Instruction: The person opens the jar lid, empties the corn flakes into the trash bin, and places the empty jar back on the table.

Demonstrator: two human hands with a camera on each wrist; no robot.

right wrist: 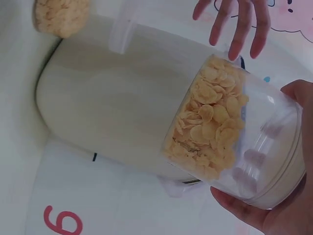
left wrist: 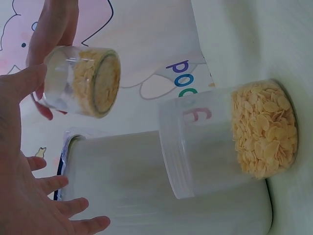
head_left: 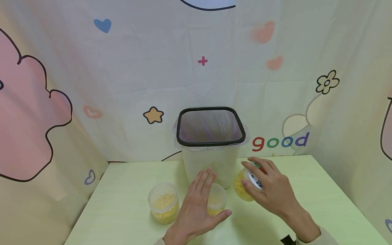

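Note:
My right hand (head_left: 275, 190) grips a clear lidded jar (head_left: 241, 187) partly filled with yellow flakes. The jar is held up off the table, with its white lid (head_left: 255, 179) under the fingers. With fingers spread, my left hand (head_left: 196, 209) hovers over an uncovered clear container (head_left: 217, 197) and hides part of it. Flakes fill the lower part of an upright clear container (left wrist: 264, 129) in the left wrist view. Left of that hand stands another uncovered clear container (head_left: 164, 204), also holding flakes.
A pale waste bin (head_left: 211, 160) with a black rim and a clear plastic liner stands behind the containers. Against the table's (head_left: 128, 197) back edge hangs a printed cloth (head_left: 137, 68). A small black object (head_left: 288, 240) lies by the right wrist.

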